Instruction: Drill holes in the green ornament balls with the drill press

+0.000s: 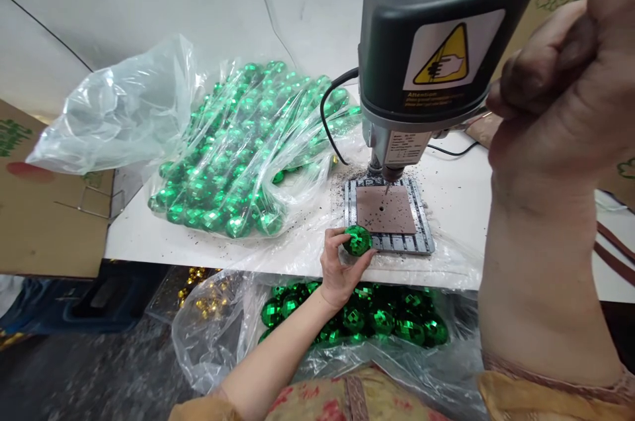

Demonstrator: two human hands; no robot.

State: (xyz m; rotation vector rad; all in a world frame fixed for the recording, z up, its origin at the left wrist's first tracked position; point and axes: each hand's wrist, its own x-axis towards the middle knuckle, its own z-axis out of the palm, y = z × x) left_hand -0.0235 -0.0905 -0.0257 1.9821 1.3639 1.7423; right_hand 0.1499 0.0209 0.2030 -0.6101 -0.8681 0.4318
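Between the thumb and fingers of my left hand (338, 270) is a shiny green faceted ball (357, 240). It is at the front edge of the metal base (424, 235) of a small drill press (446, 37). A brown square board (397, 216) with a dark hole lies on that base, below the drill chuck (392, 173) and its thin bit. My right hand (555, 77) is raised close to the camera, beside the drill press head. Its fingers are curled closed; whatever they grip is hidden.
A clear plastic bag (223, 149) of green balls covers the table's left side. Below the front edge, more green balls (381, 318) sit in an open plastic bag. Cardboard boxes (49, 209) flank the table. Dark shavings surround the drill base, and a black cable (325, 113) hangs beside it.
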